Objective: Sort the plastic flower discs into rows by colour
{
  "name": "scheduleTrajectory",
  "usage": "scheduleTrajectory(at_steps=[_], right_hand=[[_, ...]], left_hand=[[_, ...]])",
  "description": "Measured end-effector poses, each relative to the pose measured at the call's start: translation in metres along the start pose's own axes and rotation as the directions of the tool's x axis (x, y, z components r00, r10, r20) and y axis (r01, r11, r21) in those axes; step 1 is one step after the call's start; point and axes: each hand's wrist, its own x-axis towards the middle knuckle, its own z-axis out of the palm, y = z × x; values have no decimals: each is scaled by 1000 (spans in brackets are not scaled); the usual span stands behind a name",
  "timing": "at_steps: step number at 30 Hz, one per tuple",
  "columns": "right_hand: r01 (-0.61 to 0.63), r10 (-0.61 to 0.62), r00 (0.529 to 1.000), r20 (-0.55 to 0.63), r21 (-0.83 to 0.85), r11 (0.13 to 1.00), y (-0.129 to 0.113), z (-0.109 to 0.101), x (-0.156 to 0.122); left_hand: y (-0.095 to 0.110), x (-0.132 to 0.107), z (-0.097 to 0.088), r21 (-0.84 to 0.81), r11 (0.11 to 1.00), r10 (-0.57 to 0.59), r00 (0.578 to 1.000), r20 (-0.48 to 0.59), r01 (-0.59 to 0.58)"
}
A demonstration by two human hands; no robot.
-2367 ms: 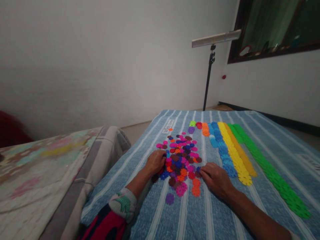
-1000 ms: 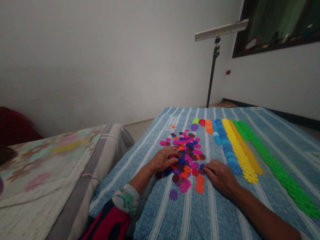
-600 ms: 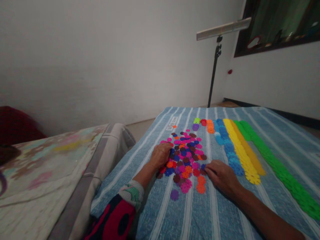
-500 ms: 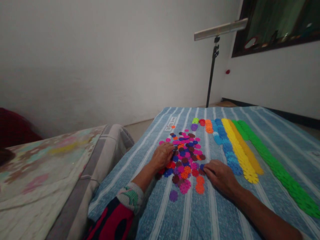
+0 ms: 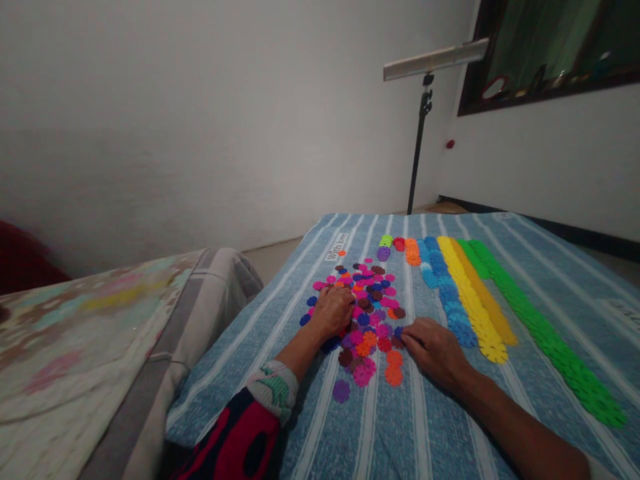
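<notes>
My left hand (image 5: 334, 311) lies over the left side of a loose pile of notched plastic discs (image 5: 367, 319) in pink, blue, brown, orange, red and purple. Its fingers curl down among the pieces, and their tips are hidden. At the pile's right edge rests my right hand (image 5: 436, 347), fingers drawn together. A dark blue disc (image 5: 399, 331) shows right at its fingertips; whether it is gripped is unclear. Two overlapping orange discs (image 5: 394, 368) and a single purple disc (image 5: 341, 391) lie toward me.
Right of the pile run overlapping rows of blue discs (image 5: 453, 300), yellow discs (image 5: 473, 303) and green discs (image 5: 545, 327). Short groups, including orange discs (image 5: 413, 252), sit farther back. All rest on a striped blue cloth (image 5: 280, 407). Another covered surface (image 5: 100, 360) stands left, across a gap.
My left hand has shifted slightly right across the pile, uncovering blue discs at its left edge. My right hand stays by the dark blue disc. The whole view has moved a little.
</notes>
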Motion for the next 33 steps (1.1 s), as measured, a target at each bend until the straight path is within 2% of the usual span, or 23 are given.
scheduleTrajectory(at_steps=[3, 6, 8, 10, 14, 18, 24, 28, 33], right_hand=[[-8, 8, 1000, 7, 1, 1000, -1, -1, 0], [-12, 12, 1000, 15, -2, 1000, -2, -2, 1], [-15, 15, 1000, 18, -1, 1000, -3, -3, 1], [-18, 18, 1000, 25, 0, 1000, -3, -4, 2], [-9, 9, 1000, 30, -1, 1000, -2, -4, 3], [-10, 10, 1000, 25, 1, 1000, -3, -3, 3], [-15, 15, 999, 40, -6, 1000, -4, -4, 4], [-29, 29, 999, 46, -2, 1000, -3, -4, 4], [-30, 30, 999, 43, -11, 1000, -3, -3, 6]], left_hand=[[5, 1, -2, -25, 999, 25, 1000, 8, -25], [16, 4, -1, -92, 979, 181, 983, 1, -180], [23, 6, 3, -104, 964, 245, 970, -1, -244], [28, 7, 5, -72, 973, 221, 975, 19, -219], [27, 9, 4, 22, 996, 87, 995, 56, -88], [23, 11, 0, 72, 996, -54, 999, -6, 54], [37, 19, 14, -68, 997, 19, 996, -86, -25], [44, 26, 23, -103, 995, -5, 997, -78, -3], [40, 32, 22, -106, 994, -37, 999, -35, 33]])
